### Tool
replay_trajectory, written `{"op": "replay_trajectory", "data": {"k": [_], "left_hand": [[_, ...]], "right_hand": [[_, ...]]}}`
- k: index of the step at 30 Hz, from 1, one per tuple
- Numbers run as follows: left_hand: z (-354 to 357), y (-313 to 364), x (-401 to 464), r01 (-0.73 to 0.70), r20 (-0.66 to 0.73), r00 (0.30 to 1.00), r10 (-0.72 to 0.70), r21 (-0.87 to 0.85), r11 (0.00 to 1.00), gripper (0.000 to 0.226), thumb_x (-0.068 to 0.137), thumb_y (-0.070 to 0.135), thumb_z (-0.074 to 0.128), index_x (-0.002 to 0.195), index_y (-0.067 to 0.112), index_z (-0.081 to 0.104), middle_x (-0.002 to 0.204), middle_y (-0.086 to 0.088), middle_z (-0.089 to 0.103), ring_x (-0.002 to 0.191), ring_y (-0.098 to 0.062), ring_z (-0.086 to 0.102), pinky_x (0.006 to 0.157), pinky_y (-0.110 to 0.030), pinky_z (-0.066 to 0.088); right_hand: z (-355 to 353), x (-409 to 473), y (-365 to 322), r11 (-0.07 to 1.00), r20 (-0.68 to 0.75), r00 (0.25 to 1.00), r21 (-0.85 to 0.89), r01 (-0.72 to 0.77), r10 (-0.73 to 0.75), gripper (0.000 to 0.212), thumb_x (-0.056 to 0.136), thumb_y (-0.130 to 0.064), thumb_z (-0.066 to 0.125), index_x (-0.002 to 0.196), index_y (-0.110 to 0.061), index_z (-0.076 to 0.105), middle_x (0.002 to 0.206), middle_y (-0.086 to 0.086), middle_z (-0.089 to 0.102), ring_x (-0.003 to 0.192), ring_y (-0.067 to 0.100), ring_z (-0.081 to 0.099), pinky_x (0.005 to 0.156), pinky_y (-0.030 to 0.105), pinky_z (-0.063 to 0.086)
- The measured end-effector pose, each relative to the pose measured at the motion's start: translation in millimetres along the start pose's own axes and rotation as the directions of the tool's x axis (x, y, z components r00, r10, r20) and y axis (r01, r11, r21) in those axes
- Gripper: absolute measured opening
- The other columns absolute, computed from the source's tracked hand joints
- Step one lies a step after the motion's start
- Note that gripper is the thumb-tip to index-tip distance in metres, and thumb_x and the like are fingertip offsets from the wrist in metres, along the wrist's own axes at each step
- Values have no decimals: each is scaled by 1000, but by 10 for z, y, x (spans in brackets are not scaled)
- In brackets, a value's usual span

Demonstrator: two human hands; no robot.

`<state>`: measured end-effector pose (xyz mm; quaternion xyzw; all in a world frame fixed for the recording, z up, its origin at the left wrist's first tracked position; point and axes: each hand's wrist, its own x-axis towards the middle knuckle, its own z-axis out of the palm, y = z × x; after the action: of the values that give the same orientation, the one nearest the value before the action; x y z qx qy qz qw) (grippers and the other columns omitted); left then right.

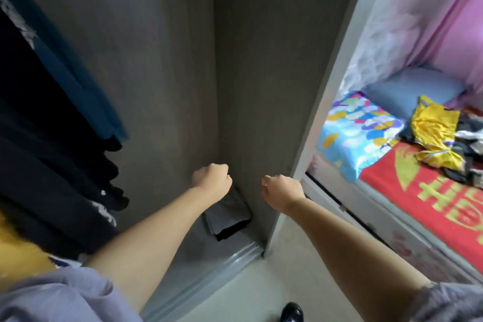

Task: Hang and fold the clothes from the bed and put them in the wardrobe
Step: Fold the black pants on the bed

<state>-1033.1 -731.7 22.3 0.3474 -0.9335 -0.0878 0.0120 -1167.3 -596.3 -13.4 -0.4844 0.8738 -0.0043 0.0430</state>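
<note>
I face the open grey wardrobe. Dark and teal clothes hang along its left side. A folded grey and black stack lies on the wardrobe floor in the right corner. My left hand is curled into a fist just above that stack and holds nothing. My right hand is also curled, empty, in front of the wardrobe's right side panel. On the bed at the right lies a pile of clothes, with a yellow garment on top of dark ones.
The wardrobe's sliding track runs along the pale floor. A patterned blue pillow and a grey-blue pillow sit at the bed's head, under pink curtains. A black shoe shows at the bottom edge.
</note>
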Motion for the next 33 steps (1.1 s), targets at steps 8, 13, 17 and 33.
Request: {"op": "replay_trajectory", "data": {"k": [8,13,17,33], "left_hand": [[350,1813,-335,-400,133,905,404,-57,915,21,93,27,40,98,16,57,111,-9,64,102,-32,60,74,-31,40],[589,3068,-520,-596,129,789,601,-81,799,24,93,31,42,104,14,55,119,-9,59,109,-32,58,79,-35,43],[811,4065,-810,-673,165,711,684,-127,729,22,92,31,43,102,15,53,114,-8,60,106,-31,58,73,-34,38],[1328,6335,-577,-805,280,534,797,-117,581,26,97,28,40,115,13,51,100,-4,61,82,-23,59,59,-33,43]], "right_hand": [[-296,-1386,1177,935,-51,935,59,-349,352,31,95,-38,40,116,-24,58,112,10,67,102,33,64,79,34,46],[-266,-2355,2051,847,-56,846,76,-526,530,26,95,-38,38,89,-17,52,100,11,68,89,33,64,64,30,34],[-155,-3099,2786,796,5,796,-3,-605,605,25,98,-30,37,95,-15,56,100,8,67,88,30,66,61,31,38],[-15,-4016,4916,582,68,595,145,-800,801,31,99,-37,35,97,-16,57,89,2,66,72,23,56,59,30,37]]}}
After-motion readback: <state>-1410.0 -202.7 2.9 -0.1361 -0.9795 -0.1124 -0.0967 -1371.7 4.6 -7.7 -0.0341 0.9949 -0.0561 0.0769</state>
